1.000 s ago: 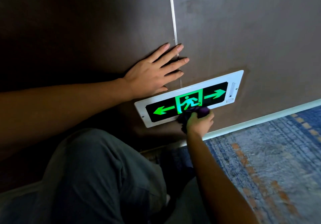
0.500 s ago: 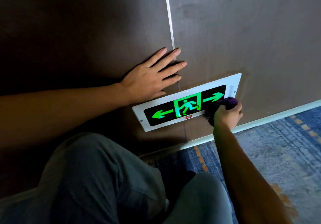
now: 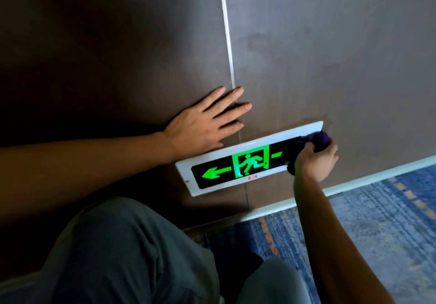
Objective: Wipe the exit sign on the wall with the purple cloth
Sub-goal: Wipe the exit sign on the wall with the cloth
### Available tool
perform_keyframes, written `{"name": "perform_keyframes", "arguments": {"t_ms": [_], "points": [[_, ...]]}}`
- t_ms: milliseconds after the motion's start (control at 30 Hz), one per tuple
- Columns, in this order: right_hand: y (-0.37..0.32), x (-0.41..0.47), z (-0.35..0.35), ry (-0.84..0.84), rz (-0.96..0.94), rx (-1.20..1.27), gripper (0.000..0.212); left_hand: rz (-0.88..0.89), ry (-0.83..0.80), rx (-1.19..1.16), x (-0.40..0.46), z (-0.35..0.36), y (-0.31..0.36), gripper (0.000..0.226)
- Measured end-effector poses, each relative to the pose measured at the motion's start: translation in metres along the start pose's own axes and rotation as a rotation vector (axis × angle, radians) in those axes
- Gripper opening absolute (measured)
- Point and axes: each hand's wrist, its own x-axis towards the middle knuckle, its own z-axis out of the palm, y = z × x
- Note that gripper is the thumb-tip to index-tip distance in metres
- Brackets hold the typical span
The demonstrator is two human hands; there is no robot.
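Observation:
The exit sign (image 3: 236,164) is a white-framed black panel low on the dark wall, lit with a green running figure and a left arrow. My right hand (image 3: 315,159) is closed around the bunched purple cloth (image 3: 318,138) and presses it on the sign's right end, hiding the right arrow. My left hand (image 3: 205,122) lies flat on the wall just above the sign's left half, fingers spread, holding nothing.
A thin metal strip (image 3: 226,32) runs up the brown wall (image 3: 330,44) above the sign. A white skirting board (image 3: 354,183) meets blue patterned carpet (image 3: 377,221). My knees in grey trousers (image 3: 122,251) are close below the sign.
My right hand has slid the cloth from under the green figure to the sign's right end, then up over the right arrow. My left hand has stayed flat on the wall.

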Motion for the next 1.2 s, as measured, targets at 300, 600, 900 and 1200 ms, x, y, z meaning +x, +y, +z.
{"name": "perform_keyframes", "arguments": {"t_ms": [300,600,900,1200], "points": [[-0.035,-0.025,-0.003,-0.054,-0.279,-0.032,0.053,-0.020,0.003,-0.033,0.004,-0.003,0.002,0.070],[-0.018,-0.017,-0.010,-0.076,-0.455,-0.098,0.052,-0.010,-0.019,-0.025,0.010,-0.003,0.004,0.067],[0.013,0.022,-0.018,-0.082,-0.208,-0.209,0.053,-0.020,0.020,-0.028,0.010,-0.005,0.005,0.060],[0.066,0.013,-0.016,-0.228,0.019,-0.215,0.053,-0.018,0.047,-0.043,0.009,0.004,0.007,0.059]]}}
